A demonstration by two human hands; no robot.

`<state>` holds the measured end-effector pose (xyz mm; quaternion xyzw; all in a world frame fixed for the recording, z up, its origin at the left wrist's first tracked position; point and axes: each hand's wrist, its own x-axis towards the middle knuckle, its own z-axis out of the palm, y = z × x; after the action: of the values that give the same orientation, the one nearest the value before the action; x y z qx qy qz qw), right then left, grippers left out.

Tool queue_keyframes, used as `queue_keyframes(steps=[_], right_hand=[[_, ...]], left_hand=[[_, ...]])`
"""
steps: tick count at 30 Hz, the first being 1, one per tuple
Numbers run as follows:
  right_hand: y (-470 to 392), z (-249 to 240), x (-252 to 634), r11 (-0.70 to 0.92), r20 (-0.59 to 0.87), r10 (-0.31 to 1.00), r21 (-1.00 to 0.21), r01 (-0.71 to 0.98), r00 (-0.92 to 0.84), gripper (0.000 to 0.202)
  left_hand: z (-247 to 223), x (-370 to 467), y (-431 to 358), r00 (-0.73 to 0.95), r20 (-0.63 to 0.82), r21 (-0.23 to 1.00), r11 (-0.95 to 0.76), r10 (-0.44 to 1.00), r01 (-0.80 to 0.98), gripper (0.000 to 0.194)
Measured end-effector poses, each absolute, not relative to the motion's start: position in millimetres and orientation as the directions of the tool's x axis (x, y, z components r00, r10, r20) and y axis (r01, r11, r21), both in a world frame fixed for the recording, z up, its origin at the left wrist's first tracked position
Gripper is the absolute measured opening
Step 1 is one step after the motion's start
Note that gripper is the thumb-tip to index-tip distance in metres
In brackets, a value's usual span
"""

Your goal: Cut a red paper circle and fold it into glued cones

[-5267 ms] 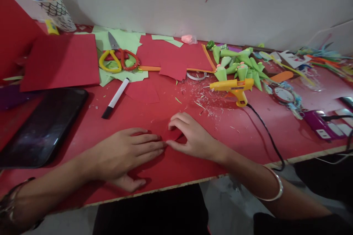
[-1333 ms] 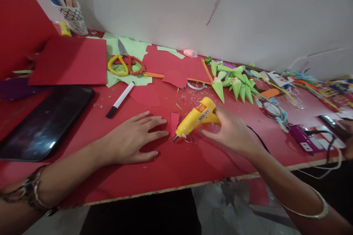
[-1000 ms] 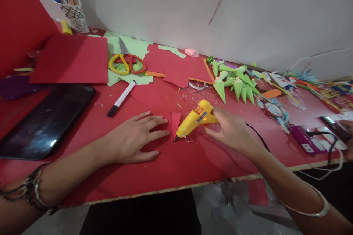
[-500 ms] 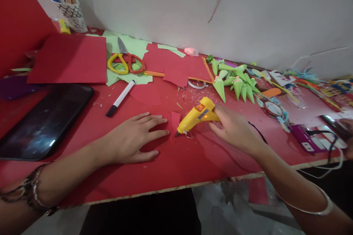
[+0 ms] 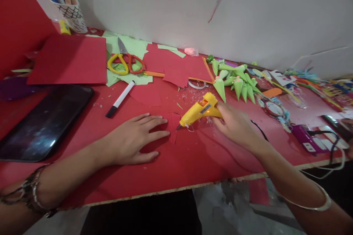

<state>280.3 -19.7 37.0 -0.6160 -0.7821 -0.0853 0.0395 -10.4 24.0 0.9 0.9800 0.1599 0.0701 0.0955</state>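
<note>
My right hand [image 5: 234, 123] is wrapped round the handle of a yellow hot glue gun [image 5: 197, 112], whose small light glows orange. Its nozzle points down and left at the right edge of a small red paper piece [image 5: 173, 126]; whether it touches cannot be made out. My left hand [image 5: 138, 137] lies flat on the red table [image 5: 154, 176], fingers spread, with the fingertips beside the left edge of that paper piece. A curved red paper cutout [image 5: 147, 94] lies just behind the left hand.
A marker [image 5: 120, 99], a dark tablet [image 5: 49, 121] and scissors [image 5: 125, 62] on green paper lie to the left. Green paper cones [image 5: 238, 82] are heaped at the back. A purple power socket box [image 5: 307, 139] with cables sits at the right, near another person's hand [image 5: 349, 132].
The glue gun has moved slightly up and to the right, its nozzle now higher along the red paper piece. My left hand stays in place.
</note>
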Motion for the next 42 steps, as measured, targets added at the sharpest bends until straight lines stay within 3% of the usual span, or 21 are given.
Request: queue_keyframes(steps=[16,33,37,42], right_hand=[[-11.2,34.1,284.4,0.171,0.233,0.949,0.182,0.968,-0.211,0.024],[-4.9,29.7,283.7,0.033,0.289,0.953,0.200,0.979,-0.092,0.024],[0.7,22.7,296.8,-0.118,0.340,0.937,0.096,0.988,0.079,0.034],[-1.2,8.4,323.8,-0.271,0.234,0.922,-0.179,0.946,0.308,0.043]], left_hand=[[1.7,-9.8,23.1,0.934,0.092,0.226,-0.921,0.345,0.318,0.045],[2.3,-9.8,23.0,0.932,0.074,0.219,-0.918,0.354,0.331,0.045],[2.3,-10.6,22.8,0.933,0.066,0.208,-0.919,0.353,0.333,0.045],[2.1,-11.6,22.6,0.931,0.062,0.221,-0.915,0.360,0.338,0.046]])
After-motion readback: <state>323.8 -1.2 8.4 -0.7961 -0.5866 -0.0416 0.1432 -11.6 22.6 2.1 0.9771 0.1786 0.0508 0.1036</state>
